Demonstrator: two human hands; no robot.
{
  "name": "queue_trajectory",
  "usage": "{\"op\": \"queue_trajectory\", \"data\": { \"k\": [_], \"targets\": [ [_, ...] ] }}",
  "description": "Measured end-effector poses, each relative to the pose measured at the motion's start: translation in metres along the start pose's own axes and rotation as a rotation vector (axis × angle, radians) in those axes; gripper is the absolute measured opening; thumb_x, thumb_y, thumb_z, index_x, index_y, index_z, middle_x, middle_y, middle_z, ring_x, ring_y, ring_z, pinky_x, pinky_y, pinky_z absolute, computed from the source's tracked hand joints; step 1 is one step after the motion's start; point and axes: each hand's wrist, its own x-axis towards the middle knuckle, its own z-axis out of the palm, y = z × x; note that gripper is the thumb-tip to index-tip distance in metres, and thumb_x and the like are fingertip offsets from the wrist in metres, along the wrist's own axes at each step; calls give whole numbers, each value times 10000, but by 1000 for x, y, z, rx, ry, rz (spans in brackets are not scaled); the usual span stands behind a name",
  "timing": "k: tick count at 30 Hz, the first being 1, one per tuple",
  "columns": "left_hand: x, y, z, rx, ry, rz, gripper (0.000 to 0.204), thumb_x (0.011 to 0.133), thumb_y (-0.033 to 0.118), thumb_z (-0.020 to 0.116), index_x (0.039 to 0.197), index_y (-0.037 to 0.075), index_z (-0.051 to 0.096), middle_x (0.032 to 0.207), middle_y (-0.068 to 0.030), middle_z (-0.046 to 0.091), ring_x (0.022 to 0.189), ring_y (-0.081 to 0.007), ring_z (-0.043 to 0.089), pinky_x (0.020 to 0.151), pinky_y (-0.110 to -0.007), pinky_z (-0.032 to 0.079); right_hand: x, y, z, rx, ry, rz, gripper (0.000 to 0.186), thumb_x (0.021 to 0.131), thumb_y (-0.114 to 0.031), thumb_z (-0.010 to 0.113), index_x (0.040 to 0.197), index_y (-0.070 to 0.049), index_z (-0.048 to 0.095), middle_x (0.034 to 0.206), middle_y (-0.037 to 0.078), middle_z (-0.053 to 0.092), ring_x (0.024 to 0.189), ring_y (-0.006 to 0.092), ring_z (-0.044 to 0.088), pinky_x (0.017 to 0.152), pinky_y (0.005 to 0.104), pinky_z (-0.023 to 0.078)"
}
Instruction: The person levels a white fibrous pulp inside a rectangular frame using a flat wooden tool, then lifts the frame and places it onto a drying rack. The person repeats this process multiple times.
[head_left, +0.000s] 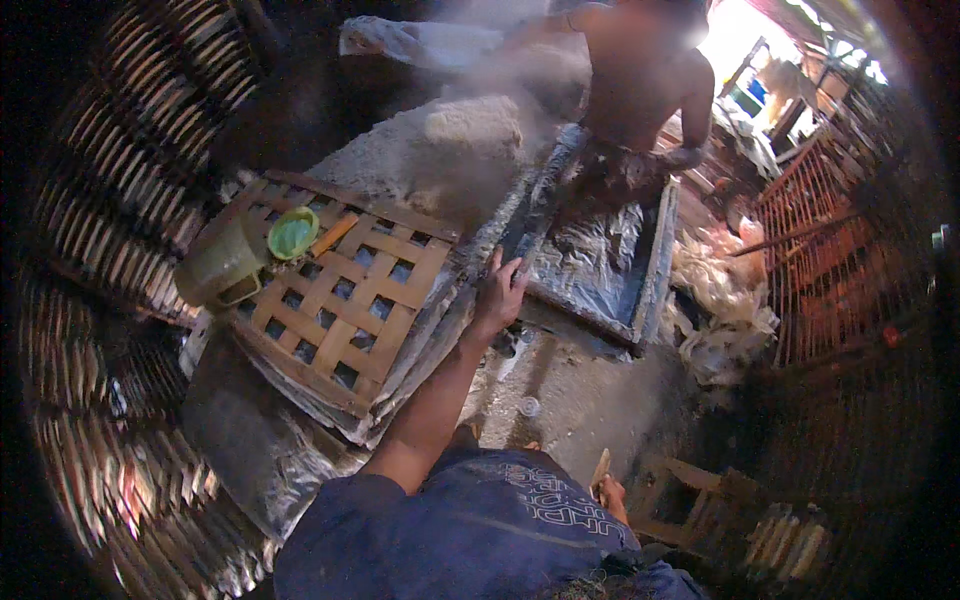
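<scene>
My left hand [501,293] reaches forward with its fingers apart. Its fingertips are at the near left corner of a dark-lined wooden tray [645,265], and whether they touch it I cannot tell. Low by my right side, my right hand [610,496] is closed around a pale, narrow, pointed piece [601,466] whose kind is unclear. Left of my left forearm lies a woven slat lattice [340,300] on a stack. A green bowl [293,234], an orange-brown stick [334,233] and a translucent greenish bucket [222,264] rest on the lattice.
A bare-armed person [640,90] bends over the tray's far end. Behind the lattice is a pale, steaming mound [430,150]. Crumpled plastic [725,300] lies right of the tray, near a slatted red wall [820,250]. A wooden stool-like frame [690,500] stands at lower right.
</scene>
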Motion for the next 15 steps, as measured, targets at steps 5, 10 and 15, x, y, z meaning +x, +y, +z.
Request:
{"op": "queue_trajectory", "data": {
  "k": [5,10,15],
  "targets": [
    [11,6,-3,-36,16,33,424,922,220,590,1275,-14,571,1517,-288,265,1362,-429,357,1093,-452,356,7,34,27,-80,112,102,479,844,-395,679,1012,51,635,822,183,662,558,313,637,423,434,516],
    [7,-19,10,13,10,-15,426,935,237,589,1279,-14,564,1521,-258,277,1374,-412,345,1092,-434,361,-58,-10,51,-283,307,137,377,816,-363,681,813,14,665,836,187,682,514,268,634,442,399,503],
    [8,-16,12,-7,103,43,421,944,258,542,1273,0,584,1519,-254,282,1393,-408,305,1124,-467,303,-48,-8,42,-79,186,237,454,824,-369,695,967,57,632,816,197,664,596,314,651,459,451,517]
  ]
}}
